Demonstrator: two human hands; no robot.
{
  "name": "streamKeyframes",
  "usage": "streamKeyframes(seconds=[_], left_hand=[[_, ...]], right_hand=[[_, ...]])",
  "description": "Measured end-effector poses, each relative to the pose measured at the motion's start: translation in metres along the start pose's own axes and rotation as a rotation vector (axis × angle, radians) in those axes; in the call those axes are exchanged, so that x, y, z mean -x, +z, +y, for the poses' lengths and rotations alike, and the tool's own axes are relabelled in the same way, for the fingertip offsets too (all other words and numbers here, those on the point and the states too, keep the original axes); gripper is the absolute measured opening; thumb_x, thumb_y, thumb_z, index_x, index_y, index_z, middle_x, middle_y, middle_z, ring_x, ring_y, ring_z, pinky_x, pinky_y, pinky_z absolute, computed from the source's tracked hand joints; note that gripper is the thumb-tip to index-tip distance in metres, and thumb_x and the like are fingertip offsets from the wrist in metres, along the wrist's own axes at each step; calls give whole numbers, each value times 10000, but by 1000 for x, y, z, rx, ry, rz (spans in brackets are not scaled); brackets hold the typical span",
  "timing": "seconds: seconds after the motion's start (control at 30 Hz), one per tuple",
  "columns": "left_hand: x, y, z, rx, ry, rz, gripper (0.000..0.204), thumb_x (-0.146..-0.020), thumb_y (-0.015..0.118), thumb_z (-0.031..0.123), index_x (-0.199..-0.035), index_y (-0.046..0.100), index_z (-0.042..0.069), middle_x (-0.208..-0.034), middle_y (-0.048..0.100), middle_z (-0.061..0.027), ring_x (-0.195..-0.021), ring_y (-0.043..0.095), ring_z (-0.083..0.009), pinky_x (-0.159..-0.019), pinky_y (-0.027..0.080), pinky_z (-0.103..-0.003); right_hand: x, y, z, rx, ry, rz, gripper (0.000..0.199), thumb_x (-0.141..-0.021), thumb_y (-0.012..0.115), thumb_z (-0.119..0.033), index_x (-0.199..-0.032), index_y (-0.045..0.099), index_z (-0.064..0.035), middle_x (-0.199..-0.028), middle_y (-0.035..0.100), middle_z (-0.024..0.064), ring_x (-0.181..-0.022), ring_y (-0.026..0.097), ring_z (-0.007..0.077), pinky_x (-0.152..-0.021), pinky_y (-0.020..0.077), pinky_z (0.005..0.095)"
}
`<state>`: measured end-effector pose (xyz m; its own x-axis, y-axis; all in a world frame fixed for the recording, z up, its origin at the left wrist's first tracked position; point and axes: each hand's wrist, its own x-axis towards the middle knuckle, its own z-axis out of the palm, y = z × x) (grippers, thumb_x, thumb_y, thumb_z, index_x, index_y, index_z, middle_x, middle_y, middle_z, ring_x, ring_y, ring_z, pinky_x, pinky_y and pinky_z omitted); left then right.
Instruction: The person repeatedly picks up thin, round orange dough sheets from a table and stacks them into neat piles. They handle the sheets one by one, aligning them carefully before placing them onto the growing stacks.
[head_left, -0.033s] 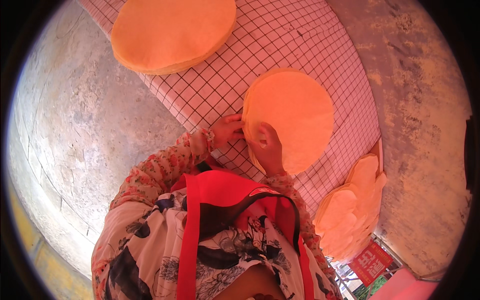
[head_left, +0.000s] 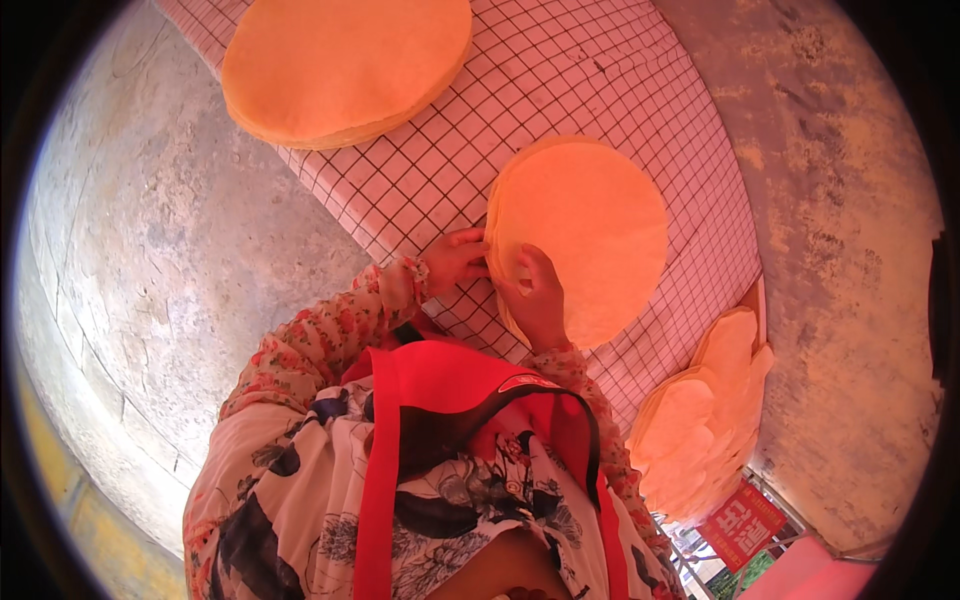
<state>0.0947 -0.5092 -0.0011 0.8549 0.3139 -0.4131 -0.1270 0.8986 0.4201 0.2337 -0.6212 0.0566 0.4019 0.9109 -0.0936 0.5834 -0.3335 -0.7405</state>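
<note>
A stack of thin round flatbreads (head_left: 600,240), orange in the reddish light, lies on a checked cloth (head_left: 410,170) in front of me. At its near left rim my left hand (head_left: 457,260) has its fingers closed on the edges of the sheets. My right hand (head_left: 538,300) rests over the same rim, just right of the left one. Its thumb and fingers curl together at the flatbread edge, leaving a small gap between them. The fingertips are partly hidden, so how many sheets they hold does not show.
A second, thicker stack of flatbreads (head_left: 345,65) sits at the far left of the table. Several more flatbreads (head_left: 690,430) lie in an overlapping heap at the right end. Concrete floor (head_left: 190,220) lies to the left, a stained wall or floor surface (head_left: 840,220) to the right. A red sign (head_left: 742,525) is at lower right.
</note>
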Motion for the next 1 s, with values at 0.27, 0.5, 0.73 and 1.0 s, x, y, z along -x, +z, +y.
streamKeyframes(seconds=[0.27,0.5,0.73,1.0], left_hand=[[-1,5,-1,-110,6,51,312,-972,422,158,-1245,502,30,-1176,580,-61,-1061,576,-167,-941,474,-334],[-7,9,-3,-162,72,57,295,-964,408,145,-1207,529,30,-1137,592,-52,-1052,568,-139,-890,486,-314],[2,10,-2,-171,29,52,295,-961,448,165,-1213,520,29,-1111,595,-44,-1055,561,-135,-871,488,-301],[2,11,-3,-69,74,11,353,-941,517,146,-1270,468,27,-1208,541,-53,-1101,539,-150,-913,482,-316]], right_hand=[[-1,6,0,39,-71,64,260,-772,665,-136,-969,586,14,-1111,597,177,-929,618,321,-711,527,356],[-1,15,-12,400,-249,186,212,-759,620,-82,-960,591,-22,-1047,609,126,-914,604,298,-718,521,377],[3,18,-26,417,-289,174,277,-756,655,-105,-1010,583,-21,-1075,591,107,-958,586,279,-731,520,364],[5,9,-9,67,-22,110,275,-798,643,-116,-1035,563,-2,-1007,617,174,-867,612,330,-719,509,405]])
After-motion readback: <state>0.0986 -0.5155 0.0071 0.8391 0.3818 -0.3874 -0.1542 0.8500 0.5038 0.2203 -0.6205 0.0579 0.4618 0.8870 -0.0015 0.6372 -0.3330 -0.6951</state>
